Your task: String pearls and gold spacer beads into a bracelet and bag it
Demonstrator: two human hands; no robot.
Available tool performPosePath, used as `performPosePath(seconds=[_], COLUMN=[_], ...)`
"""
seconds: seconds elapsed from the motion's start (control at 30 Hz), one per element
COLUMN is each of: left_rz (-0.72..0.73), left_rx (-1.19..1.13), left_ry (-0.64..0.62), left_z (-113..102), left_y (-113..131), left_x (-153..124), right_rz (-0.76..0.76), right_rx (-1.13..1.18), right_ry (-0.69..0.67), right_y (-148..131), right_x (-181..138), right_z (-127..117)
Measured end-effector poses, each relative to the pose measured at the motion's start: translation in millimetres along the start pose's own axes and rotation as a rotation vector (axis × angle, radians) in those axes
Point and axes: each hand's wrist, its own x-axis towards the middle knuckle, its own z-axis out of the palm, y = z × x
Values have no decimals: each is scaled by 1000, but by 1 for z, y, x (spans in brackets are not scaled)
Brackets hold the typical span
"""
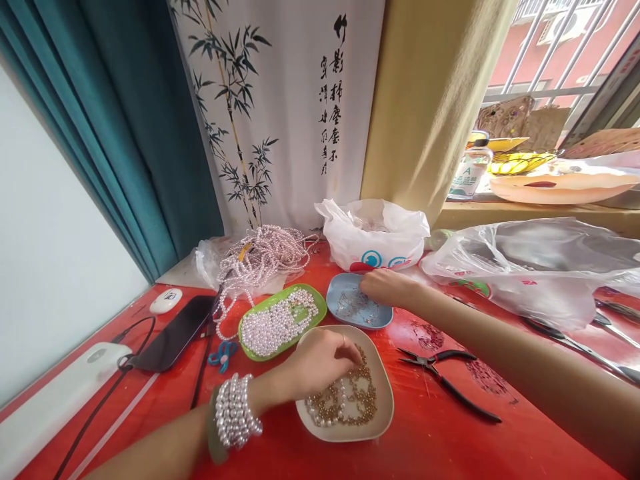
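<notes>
My left hand (323,363) is over a cream dish (384,400) of gold beads (367,410) and white pearl beads. Its fingers are bent together; whatever they pinch is hidden or too small to name. A pearl bracelet (237,410) is wound around that wrist. At the far side, my right hand (383,287) reaches into a blue dish (380,320) with thin metal pins (353,305) scattered in it. Its fingertips are bent down and closed, and I cannot make out what is in them. A green tray (247,350) of white pearls (273,328) lies beside the two dishes.
Black-handled pliers (440,373) lie on the red table right of the cream dish. Strings of pearls (265,257) are heaped at the back. A plastic bag (375,237) stands behind the blue dish; another bag (535,267) lies right. A phone (175,333) and power strip (60,393) are left.
</notes>
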Motion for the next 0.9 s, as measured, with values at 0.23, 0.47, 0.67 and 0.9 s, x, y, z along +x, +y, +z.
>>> performPosePath(seconds=[0.23, 0.47, 0.67, 0.9], left_rz=[74, 154, 211, 317], left_rx=[80, 160, 274, 483], left_ry=[-51, -79, -122, -97], left_z=[2, 3, 2, -2], left_y=[2, 2, 2, 3], left_x=[-1, 0, -1, -2], right_rz=[-79, -142, -159, -121], right_rx=[-70, -142, -157, -143], right_ry=[-75, -57, -77, -81], right_y=[4, -1, -8, -13], right_x=[9, 11, 17, 22], right_z=[-15, -13, -17, -14])
